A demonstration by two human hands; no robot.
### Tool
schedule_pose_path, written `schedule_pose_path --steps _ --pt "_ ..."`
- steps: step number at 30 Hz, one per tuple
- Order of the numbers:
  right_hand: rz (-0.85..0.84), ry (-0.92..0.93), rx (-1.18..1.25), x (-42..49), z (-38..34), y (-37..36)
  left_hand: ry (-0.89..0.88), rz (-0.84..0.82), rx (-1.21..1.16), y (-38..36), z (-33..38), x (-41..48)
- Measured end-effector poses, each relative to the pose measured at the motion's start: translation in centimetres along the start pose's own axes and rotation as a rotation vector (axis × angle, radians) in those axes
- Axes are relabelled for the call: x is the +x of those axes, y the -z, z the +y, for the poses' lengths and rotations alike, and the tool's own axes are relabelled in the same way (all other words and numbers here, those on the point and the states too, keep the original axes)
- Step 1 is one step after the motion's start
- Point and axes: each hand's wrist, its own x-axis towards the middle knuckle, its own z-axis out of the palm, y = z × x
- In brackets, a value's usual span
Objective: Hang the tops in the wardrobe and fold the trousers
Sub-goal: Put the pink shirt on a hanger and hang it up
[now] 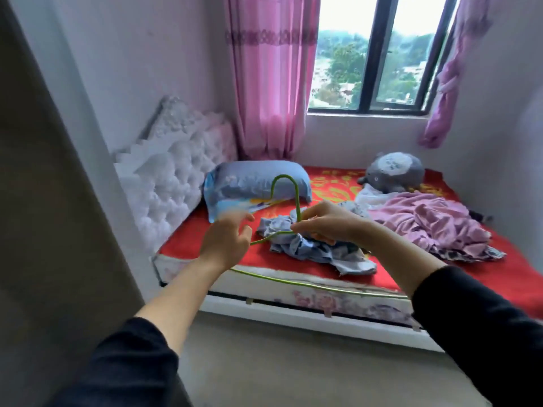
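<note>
The left hand (pixel 227 245) hung loosely spread, holding nothing, beside the green hanger (pixel 298 201). The right hand (pixel 326 223) pinched the hanger's neck, before a crumpled blue garment (pixel 308 251) near the bed's (pixel 182 248) front edge. Pink clothes (pixel 426 224) lay rightward, with floor (pixel 293 362) before the bed.

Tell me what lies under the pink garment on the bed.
A dark patterned cloth peeks out from under the pink garment at its near edge, and white fabric at its far edge, all on the red sheet. How far either reaches beneath is covered.
</note>
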Motion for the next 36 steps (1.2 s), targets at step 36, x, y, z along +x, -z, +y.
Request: schedule_pose_path --steps 36 --pt "0.655 -0.87 -0.065 10.7 58.0 39.7 -0.04 -0.871 -0.051 -69.6 24.7 33.5"
